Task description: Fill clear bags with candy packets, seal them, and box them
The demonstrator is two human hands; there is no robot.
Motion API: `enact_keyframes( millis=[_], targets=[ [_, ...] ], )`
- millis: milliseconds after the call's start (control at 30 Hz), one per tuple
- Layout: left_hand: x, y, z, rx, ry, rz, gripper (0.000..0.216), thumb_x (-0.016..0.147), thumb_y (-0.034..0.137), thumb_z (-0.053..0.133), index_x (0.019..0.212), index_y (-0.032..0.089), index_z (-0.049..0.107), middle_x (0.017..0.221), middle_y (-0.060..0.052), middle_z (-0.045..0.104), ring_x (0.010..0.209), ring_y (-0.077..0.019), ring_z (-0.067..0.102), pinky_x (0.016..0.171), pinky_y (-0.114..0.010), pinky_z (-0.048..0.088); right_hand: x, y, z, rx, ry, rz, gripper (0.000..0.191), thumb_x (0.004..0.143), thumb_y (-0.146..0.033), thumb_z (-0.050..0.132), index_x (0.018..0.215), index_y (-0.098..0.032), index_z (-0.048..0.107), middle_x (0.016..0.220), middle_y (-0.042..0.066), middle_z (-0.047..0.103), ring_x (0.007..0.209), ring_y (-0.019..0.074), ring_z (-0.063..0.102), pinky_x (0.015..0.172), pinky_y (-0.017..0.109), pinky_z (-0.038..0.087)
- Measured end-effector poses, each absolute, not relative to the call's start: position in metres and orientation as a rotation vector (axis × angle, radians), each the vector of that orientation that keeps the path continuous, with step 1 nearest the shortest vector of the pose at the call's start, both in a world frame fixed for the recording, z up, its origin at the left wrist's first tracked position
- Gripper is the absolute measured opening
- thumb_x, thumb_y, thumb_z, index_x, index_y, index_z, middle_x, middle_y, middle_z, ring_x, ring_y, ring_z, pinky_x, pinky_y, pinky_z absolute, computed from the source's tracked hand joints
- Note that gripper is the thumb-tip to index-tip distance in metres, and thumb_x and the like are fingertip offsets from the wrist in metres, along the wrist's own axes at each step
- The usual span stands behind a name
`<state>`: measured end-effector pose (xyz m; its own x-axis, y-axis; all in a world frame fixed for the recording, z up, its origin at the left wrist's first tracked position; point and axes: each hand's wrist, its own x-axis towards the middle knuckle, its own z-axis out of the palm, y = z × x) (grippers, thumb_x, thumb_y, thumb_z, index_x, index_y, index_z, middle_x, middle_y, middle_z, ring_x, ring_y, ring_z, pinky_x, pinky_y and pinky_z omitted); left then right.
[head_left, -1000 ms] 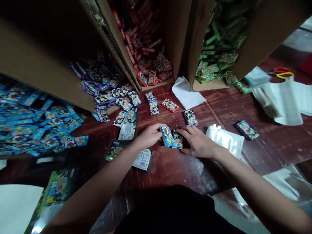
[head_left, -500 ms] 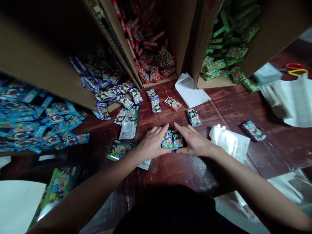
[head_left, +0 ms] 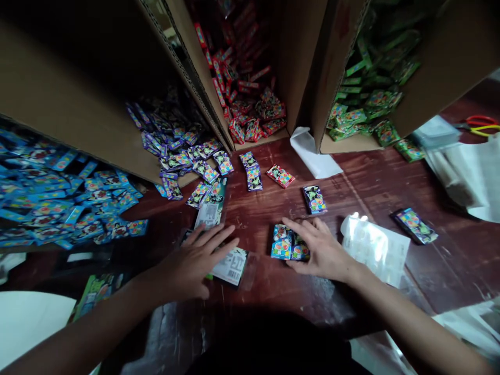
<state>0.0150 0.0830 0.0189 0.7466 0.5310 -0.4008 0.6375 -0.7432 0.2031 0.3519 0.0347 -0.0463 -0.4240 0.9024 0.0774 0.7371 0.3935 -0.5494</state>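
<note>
Two small cartons lie side by side on the table, a blue carton (head_left: 281, 242) and a dark purple carton (head_left: 298, 249). My right hand (head_left: 322, 251) grips their right side, thumb at the near edge and fingers at the far edge, hiding part of the purple one. My left hand (head_left: 199, 260) is spread open over printed plastic packs, one showing a barcode panel (head_left: 231, 266). Whether its fingers touch those packs I cannot tell. Just beyond my right hand lies another dark purple carton (head_left: 314, 200).
Cardboard boxes hold heaps of purple cartons (head_left: 175, 151), red cartons (head_left: 253, 122) and green cartons (head_left: 351, 120). Blue cartons (head_left: 86, 203) pile up at left. White paper (head_left: 314, 156), a clear plastic sheet (head_left: 375, 250) and scissors (head_left: 482, 125) lie around the table.
My left hand has let go of the pair of cartons and moved left over the printed packs, its fingers spreading. My right hand stays on the pair. The whole view has shifted slightly.
</note>
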Motion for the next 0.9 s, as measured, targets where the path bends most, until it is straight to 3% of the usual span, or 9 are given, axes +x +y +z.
enact_keyframes(
  millis=[67, 133, 200, 300, 467, 600, 667, 800, 900],
  targets=[
    [0.002, 0.075, 0.019, 2.626, 0.97, -0.434, 0.089, 0.077, 0.025, 0.078, 0.155, 0.028, 0.034, 0.157, -0.009, 0.045, 0.142, -0.0331, 0.04, 0.121, -0.055, 0.021, 0.346, 0.023, -0.049, -1.483, -2.186, 0.535, 0.091, 0.083, -0.046, 0.072, 0.159, -0.026, 0.027, 0.128, 0.011, 0.059, 0.104, 0.0303, 0.051, 0.094, 0.048, 0.042],
    [0.003, 0.067, 0.013, 2.59, 1.092, -0.311, 0.08, 0.082, 0.03, 0.073, 0.153, 0.022, 0.038, 0.148, -0.012, 0.052, 0.134, -0.0326, 0.047, 0.115, -0.051, 0.033, 0.336, 0.011, -0.051, -1.583, -2.082, 0.399, 0.085, 0.086, -0.047, 0.069, 0.158, -0.026, 0.028, 0.136, 0.013, 0.056, 0.107, 0.0328, 0.052, 0.095, 0.051, 0.041],
    [0.013, 0.059, 0.004, 2.555, 1.209, -0.149, 0.081, 0.082, 0.036, 0.073, 0.152, 0.017, 0.038, 0.146, -0.014, 0.051, 0.131, -0.0335, 0.047, 0.113, -0.049, 0.038, 0.325, 0.002, -0.052, -1.666, -2.064, 0.315, 0.08, 0.087, -0.047, 0.068, 0.156, -0.027, 0.033, 0.138, 0.013, 0.056, 0.108, 0.0356, 0.05, 0.093, 0.054, 0.04],
    [0.025, 0.05, -0.009, 2.536, 1.209, -0.021, 0.081, 0.08, 0.032, 0.073, 0.152, 0.017, 0.038, 0.145, -0.013, 0.05, 0.132, -0.0322, 0.044, 0.116, -0.048, 0.037, 0.319, -0.004, -0.05, -1.562, -2.244, 0.442, 0.082, 0.085, -0.045, 0.071, 0.156, -0.028, 0.035, 0.135, 0.012, 0.059, 0.106, 0.0357, 0.049, 0.092, 0.056, 0.042],
    [0.031, 0.046, -0.017, 2.492, 1.062, -0.036, 0.084, 0.076, 0.027, 0.074, 0.152, 0.019, 0.039, 0.141, -0.011, 0.051, 0.131, -0.0305, 0.044, 0.116, -0.046, 0.038, 0.329, 0.008, -0.051, -1.177, -2.445, 0.791, 0.091, 0.085, -0.043, 0.075, 0.16, -0.027, 0.025, 0.14, 0.011, 0.055, 0.12, 0.0338, 0.047, 0.107, 0.056, 0.04],
    [0.03, 0.05, -0.018, 2.469, 1.103, -0.032, 0.083, 0.077, 0.028, 0.072, 0.152, 0.021, 0.038, 0.141, -0.01, 0.05, 0.132, -0.0311, 0.044, 0.116, -0.047, 0.04, 0.343, 0.021, -0.056, -1.146, -2.372, 0.878, 0.111, 0.081, -0.058, 0.078, 0.162, -0.019, 0.012, 0.155, 0.02, 0.038, 0.144, 0.035, 0.035, 0.121, 0.061, 0.025],
    [0.03, 0.051, -0.022, 2.475, 1.133, -0.036, 0.082, 0.078, 0.026, 0.069, 0.153, 0.024, 0.036, 0.142, -0.009, 0.05, 0.131, -0.0311, 0.045, 0.114, -0.047, 0.042, 0.351, 0.025, -0.056, -1.154, -2.362, 0.897, 0.105, 0.08, -0.057, 0.079, 0.158, -0.015, 0.023, 0.156, 0.022, 0.037, 0.148, 0.0339, 0.032, 0.125, 0.061, 0.016],
    [0.032, 0.056, -0.041, 2.517, 1.123, -0.01, 0.082, 0.08, 0.028, 0.069, 0.153, 0.029, 0.034, 0.141, -0.008, 0.053, 0.127, -0.0305, 0.051, 0.108, -0.046, 0.047, 0.353, 0.034, -0.059, -1.064, -2.402, 0.928, 0.075, 0.086, -0.051, 0.075, 0.144, -0.013, 0.045, 0.146, 0.018, 0.052, 0.143, 0.028, 0.041, 0.127, 0.055, 0.008],
    [0.033, 0.06, -0.05, 2.547, 1.135, -0.013, 0.084, 0.076, 0.029, 0.07, 0.153, 0.032, 0.036, 0.14, -0.007, 0.056, 0.127, -0.0312, 0.054, 0.106, -0.045, 0.049, 0.348, 0.042, -0.059, -1.01, -2.415, 0.877, 0.084, 0.085, -0.058, 0.073, 0.148, -0.013, 0.042, 0.147, 0.018, 0.052, 0.143, 0.028, 0.041, 0.127, 0.055, 0.006]
  ],
)
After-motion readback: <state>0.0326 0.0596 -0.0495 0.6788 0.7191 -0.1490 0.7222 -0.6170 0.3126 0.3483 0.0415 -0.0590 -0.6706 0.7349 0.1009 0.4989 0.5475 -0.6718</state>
